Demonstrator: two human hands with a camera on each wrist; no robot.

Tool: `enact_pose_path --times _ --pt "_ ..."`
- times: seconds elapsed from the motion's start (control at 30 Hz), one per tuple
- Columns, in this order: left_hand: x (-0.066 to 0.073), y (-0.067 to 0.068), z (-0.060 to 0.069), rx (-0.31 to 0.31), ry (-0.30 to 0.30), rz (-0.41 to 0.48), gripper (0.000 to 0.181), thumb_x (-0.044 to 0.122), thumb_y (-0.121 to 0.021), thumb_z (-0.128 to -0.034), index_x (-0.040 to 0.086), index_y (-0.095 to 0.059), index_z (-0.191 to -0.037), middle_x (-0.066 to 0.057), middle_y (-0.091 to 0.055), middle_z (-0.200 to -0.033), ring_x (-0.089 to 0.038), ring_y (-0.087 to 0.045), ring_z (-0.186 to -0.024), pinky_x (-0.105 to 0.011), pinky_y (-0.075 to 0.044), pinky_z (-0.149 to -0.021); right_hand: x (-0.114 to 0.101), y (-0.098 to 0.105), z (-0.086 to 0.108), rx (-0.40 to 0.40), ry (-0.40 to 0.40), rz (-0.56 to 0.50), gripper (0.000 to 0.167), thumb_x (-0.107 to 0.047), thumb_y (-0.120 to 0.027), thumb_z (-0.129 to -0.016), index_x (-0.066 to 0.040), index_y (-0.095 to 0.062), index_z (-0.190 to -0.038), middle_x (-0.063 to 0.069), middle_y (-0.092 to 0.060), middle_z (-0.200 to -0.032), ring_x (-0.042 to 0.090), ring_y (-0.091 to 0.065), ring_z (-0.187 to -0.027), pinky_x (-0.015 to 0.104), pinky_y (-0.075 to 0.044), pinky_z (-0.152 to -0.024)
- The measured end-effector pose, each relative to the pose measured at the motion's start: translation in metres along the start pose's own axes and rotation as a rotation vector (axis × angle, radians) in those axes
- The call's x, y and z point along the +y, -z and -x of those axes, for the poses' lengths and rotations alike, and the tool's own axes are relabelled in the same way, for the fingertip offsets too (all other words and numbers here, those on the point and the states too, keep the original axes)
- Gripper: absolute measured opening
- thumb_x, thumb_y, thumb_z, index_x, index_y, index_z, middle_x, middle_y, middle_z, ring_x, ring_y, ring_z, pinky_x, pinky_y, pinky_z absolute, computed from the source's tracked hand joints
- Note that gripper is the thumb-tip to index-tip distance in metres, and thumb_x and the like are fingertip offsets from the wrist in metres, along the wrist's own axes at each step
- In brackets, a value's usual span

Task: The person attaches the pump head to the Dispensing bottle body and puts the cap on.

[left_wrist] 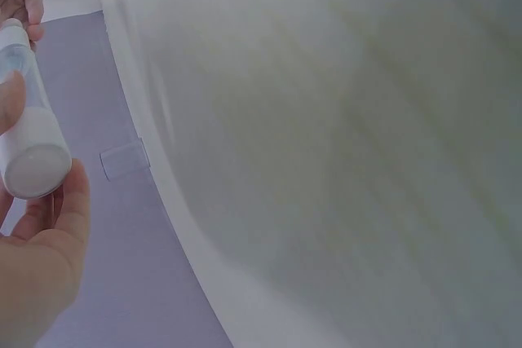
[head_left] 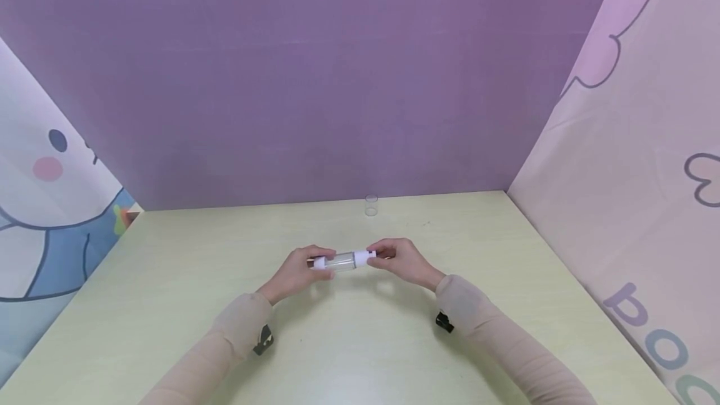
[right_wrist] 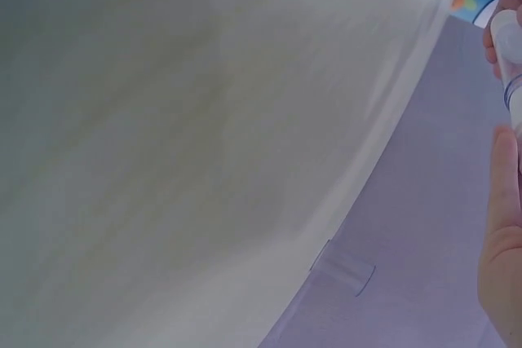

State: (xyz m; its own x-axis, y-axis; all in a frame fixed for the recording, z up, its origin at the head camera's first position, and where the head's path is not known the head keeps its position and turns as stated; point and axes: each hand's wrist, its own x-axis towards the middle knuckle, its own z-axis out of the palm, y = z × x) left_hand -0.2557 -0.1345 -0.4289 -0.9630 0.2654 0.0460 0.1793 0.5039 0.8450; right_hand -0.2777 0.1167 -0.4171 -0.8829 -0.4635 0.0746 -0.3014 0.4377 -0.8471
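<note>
A small clear bottle (head_left: pixel 340 262) with white ends lies nearly level between the two hands, above the table. The left hand (head_left: pixel 300 272) grips its white base, thumb and fingers on opposite sides. At the other end the right hand (head_left: pixel 406 261) pinches the white top. In the left wrist view the bottle's round white base (left_wrist: pixel 37 170) faces the camera, with the left hand (left_wrist: pixel 49 262) around it. The right wrist view shows the bottle (right_wrist: pixel 509 46) at the right edge, beside the right hand (right_wrist: pixel 502 242).
A clear open cylinder (head_left: pixel 371 205), like a cap, stands at the back edge of the pale table (head_left: pixel 360 342). Behind rises a purple wall (head_left: pixel 337 80); printed sheets hang at the left (head_left: pixel 34 205) and right (head_left: pixel 647 174).
</note>
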Motion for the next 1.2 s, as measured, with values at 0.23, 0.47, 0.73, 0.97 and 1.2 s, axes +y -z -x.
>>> enact_pose_path --times 0.23,0.47,0.73,0.97,1.2 --pt "0.001 0.000 -0.001 0.006 -0.014 0.001 0.039 0.009 -0.074 -0.0738 0.009 -0.065 -0.112 -0.008 -0.062 -0.114 -0.024 -0.059 -0.100 -0.037 -0.050 -0.087 0.001 0.002 -0.001 -0.018 0.003 -0.039 0.031 -0.018 -0.069 -0.081 -0.007 -0.064 -0.110 0.010 -0.067 -0.099 0.019 -0.064 -0.090 0.030 -0.054 -0.077" --pt "0.001 0.001 -0.001 0.011 -0.017 0.001 0.039 0.009 -0.074 -0.0735 0.009 -0.065 -0.111 -0.008 -0.063 -0.113 -0.024 -0.059 -0.099 -0.036 -0.050 -0.086 -0.001 0.002 -0.001 -0.066 0.010 -0.148 0.040 -0.005 -0.068 -0.080 0.001 -0.058 -0.118 0.019 -0.058 -0.119 0.031 -0.058 -0.107 0.030 -0.052 -0.085" --pt "0.002 0.001 0.001 0.011 -0.022 0.005 0.039 0.008 -0.074 -0.0735 0.009 -0.065 -0.111 -0.008 -0.063 -0.113 -0.023 -0.059 -0.098 -0.036 -0.050 -0.086 -0.027 0.006 0.010 -0.076 0.036 -0.167 0.040 0.003 -0.066 -0.079 0.006 -0.056 -0.118 0.022 -0.054 -0.123 0.038 -0.053 -0.112 0.029 -0.050 -0.089" --pt "0.001 0.000 0.000 0.005 -0.019 0.008 0.038 0.008 -0.074 -0.0739 0.009 -0.065 -0.111 -0.008 -0.062 -0.114 -0.023 -0.059 -0.100 -0.036 -0.050 -0.087 -0.031 0.005 0.012 -0.070 0.040 -0.155 0.036 0.004 -0.065 -0.080 0.004 -0.059 -0.115 0.021 -0.056 -0.120 0.037 -0.054 -0.110 0.029 -0.049 -0.089" --pt "0.000 0.001 -0.002 -0.001 -0.014 0.007 0.039 0.010 -0.074 -0.0743 0.008 -0.064 -0.112 -0.010 -0.061 -0.116 -0.025 -0.058 -0.101 -0.038 -0.049 -0.087 -0.029 0.004 0.010 -0.072 0.034 -0.145 0.032 0.004 -0.064 -0.081 0.005 -0.060 -0.113 0.021 -0.057 -0.118 0.036 -0.056 -0.109 0.028 -0.050 -0.088"
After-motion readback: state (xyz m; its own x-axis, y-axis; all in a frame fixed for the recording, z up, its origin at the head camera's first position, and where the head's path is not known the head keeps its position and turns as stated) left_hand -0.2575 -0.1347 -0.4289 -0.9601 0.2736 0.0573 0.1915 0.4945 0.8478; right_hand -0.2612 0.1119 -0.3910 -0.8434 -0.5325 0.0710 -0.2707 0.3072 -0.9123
